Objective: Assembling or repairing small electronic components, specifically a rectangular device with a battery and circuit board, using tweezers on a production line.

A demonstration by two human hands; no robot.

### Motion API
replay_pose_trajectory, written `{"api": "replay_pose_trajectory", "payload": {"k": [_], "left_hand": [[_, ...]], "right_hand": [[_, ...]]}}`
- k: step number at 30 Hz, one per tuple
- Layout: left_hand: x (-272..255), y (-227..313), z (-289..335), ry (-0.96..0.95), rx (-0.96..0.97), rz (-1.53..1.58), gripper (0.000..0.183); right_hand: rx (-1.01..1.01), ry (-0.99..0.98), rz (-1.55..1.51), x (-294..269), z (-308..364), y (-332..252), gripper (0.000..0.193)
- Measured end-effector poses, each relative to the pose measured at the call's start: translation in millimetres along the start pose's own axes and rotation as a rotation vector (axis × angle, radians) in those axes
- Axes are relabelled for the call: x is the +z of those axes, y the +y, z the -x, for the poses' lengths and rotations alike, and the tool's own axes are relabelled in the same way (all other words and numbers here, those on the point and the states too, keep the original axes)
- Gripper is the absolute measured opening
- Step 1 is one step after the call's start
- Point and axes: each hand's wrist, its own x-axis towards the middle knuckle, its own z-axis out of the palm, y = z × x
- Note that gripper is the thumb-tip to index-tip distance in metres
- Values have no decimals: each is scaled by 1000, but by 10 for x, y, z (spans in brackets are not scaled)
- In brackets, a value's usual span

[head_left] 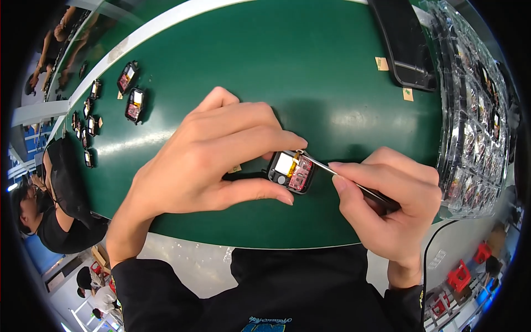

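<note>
My left hand (207, 149) is closed on a small black electronic device (299, 176), thumb at its near side and index finger at its far edge. The open casing shows a red circuit board, a white block, a yellow-orange flex strip and a round dark part. In a pen-like grip, my right hand (395, 193) holds a pair of tweezers (362, 189) with a dark body and silver tip. That tip touches or nearly touches the top edge of the device, by the flex strip and my left index fingertip.
The green table (310, 61) carries two similar devices (134, 105) at left, with several more behind them. A black phone-like slab (406, 50) lies at far right. Stacked clear trays (475, 122) holding devices stand at the right edge. Another person (61, 221) sits at left.
</note>
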Motion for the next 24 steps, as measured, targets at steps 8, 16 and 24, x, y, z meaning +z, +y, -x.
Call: {"api": "replay_pose_trajectory", "payload": {"k": [8,16,24], "left_hand": [[26,-14,-13,41,11,-49,67],[-35,45,-30,-23,-82,-82,68],[-41,53,-43,-35,-78,-95,67]], "right_hand": [[-57,56,23,67,-7,52,19],[-100,111,123,48,55,40,27],[-275,129,182,127,53,128,34]]}}
